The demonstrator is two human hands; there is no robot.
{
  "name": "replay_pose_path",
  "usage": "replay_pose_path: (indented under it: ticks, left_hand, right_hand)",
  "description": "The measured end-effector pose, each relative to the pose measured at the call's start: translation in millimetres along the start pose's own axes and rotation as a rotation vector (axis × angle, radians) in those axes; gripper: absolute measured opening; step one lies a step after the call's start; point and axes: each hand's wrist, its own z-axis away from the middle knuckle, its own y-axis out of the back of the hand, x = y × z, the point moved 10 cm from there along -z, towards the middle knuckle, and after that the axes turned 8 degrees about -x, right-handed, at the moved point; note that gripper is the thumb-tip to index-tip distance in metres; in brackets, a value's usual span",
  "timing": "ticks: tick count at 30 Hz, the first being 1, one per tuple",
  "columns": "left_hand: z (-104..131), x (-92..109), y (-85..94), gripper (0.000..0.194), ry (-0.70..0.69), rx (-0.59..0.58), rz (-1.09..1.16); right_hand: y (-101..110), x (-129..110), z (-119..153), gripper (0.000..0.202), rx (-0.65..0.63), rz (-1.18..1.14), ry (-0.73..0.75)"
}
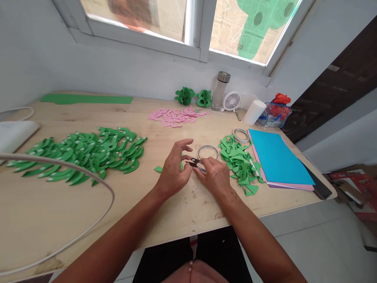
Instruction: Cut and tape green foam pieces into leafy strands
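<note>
My right hand (214, 173) is wrapped round small dark scissors (194, 162) above the middle of the table. Their tips point left, towards my left hand (176, 167). Its fingers are curled and spaced apart near the tips, with the thumb close to the blades; whether something tiny is between them cannot be made out. A small green paper piece (158, 169) shows at the left hand's outer side, partly hidden. Just beyond the scissors lies a roll of tape (207, 147). Green paper scraps (240, 161) are heaped right of my right hand.
Green curved pieces with white patches (85, 153) cover the left of the wooden table (159, 228). Pink cutouts (176, 117), a glass bottle (220, 90) and a small fan (231, 101) stand or lie farther back. Blue sheets (279, 157) lie right. A pale cable (100, 181) loops at left.
</note>
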Motion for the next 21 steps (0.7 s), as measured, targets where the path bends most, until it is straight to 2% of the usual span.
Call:
replay_pose_path:
  ticks: [21]
  left_hand:
    - [1.4,2.4,-6.9,0.061,0.003,-0.04,0.08]
  right_hand:
    - [-0.1,0.3,-0.1,0.03,-0.003,0.003,-0.002]
